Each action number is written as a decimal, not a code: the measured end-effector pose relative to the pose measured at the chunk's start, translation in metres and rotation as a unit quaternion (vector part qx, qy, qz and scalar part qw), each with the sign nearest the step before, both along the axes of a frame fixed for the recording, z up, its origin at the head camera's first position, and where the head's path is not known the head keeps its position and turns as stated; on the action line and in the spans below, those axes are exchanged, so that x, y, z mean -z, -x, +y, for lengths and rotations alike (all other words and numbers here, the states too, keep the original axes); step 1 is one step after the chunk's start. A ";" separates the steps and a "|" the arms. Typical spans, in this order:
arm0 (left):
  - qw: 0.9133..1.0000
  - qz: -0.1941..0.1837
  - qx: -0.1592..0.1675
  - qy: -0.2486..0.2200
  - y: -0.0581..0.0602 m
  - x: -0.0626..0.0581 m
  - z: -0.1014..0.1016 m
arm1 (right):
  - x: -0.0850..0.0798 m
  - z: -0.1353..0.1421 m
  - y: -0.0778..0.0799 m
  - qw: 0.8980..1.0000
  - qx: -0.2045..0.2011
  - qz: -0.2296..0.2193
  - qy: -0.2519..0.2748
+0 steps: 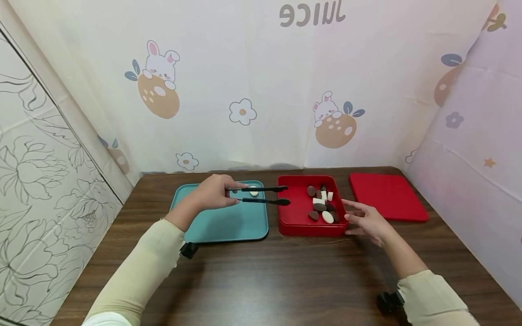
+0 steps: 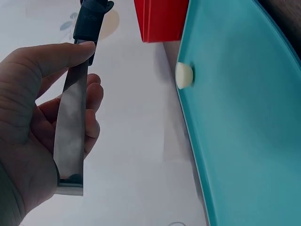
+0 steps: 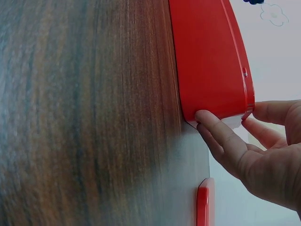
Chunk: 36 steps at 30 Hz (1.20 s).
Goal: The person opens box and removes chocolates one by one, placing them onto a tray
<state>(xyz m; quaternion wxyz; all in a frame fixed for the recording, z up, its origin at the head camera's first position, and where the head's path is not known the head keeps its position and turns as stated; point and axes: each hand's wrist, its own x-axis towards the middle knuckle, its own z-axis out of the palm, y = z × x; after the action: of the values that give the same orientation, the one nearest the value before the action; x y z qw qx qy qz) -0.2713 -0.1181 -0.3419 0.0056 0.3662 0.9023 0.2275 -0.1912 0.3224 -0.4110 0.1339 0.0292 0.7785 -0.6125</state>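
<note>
Red box (image 1: 293, 231) sat near the bench (image 1: 261, 280)'s far edge, brown and white pieces (image 1: 328, 217) bunched toward its right wall. Left hand (image 1: 214, 192) held tongs (image 1: 263, 200), fingers narrow on the arms; tips parted at the box's left rim, nothing seen between them. Right hand (image 1: 367, 222): fingers spread, touching the right wall. One white piece (image 1: 253, 192) lay by the teal tray (image 1: 220, 234)'s far right corner. Likely risks: low tips could catch the left rim and shove the box, light right-hand contact maybe not stopping it; crowding could mean two pieces nipped together; rounded ones could slip and drop between box and tray.
</note>
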 end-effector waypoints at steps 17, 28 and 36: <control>0.993 0.038 0.051 0.098 0.000 -0.007 0.043 | 0.001 0.002 -0.001 1.000 0.006 0.002 -0.005; 0.992 0.032 0.077 0.099 0.007 -0.001 0.063 | 0.001 0.003 -0.001 1.000 0.003 0.005 -0.008; 0.990 0.010 0.082 0.111 0.014 0.006 0.080 | 0.000 0.001 -0.001 1.000 0.004 0.004 -0.006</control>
<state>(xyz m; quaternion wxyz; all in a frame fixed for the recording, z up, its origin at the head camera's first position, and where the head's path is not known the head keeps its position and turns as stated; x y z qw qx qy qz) -0.2856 -0.0380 -0.3476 0.0554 0.4385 0.8888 0.1213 -0.1899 0.3238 -0.4109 0.1282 0.0310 0.7827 -0.6083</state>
